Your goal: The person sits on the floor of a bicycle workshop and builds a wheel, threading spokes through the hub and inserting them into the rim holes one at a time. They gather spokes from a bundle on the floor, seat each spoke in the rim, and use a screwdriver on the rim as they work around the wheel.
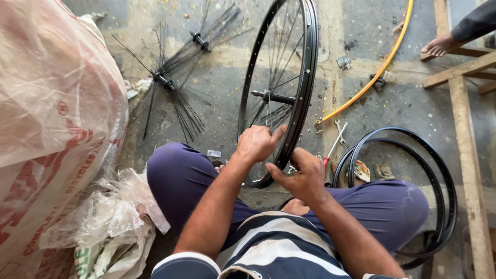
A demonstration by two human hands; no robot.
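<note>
Both hands work the black bicycle wheel (pixel 305 77) standing upright between the knees: the left hand (pixel 258 143) pinches thin spokes (pixel 269 116) inside the rim, the right hand (pixel 302 175) grips the rim's lower edge. Rim looks stiff and light; spokes seem springy, best held near the hub (pixel 271 96).

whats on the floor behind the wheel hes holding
Behind the upright wheel lie two hubs with loose black spokes on the concrete, plus a yellow hose to its right. The rim and the left hand hide the floor directly behind them.
</note>
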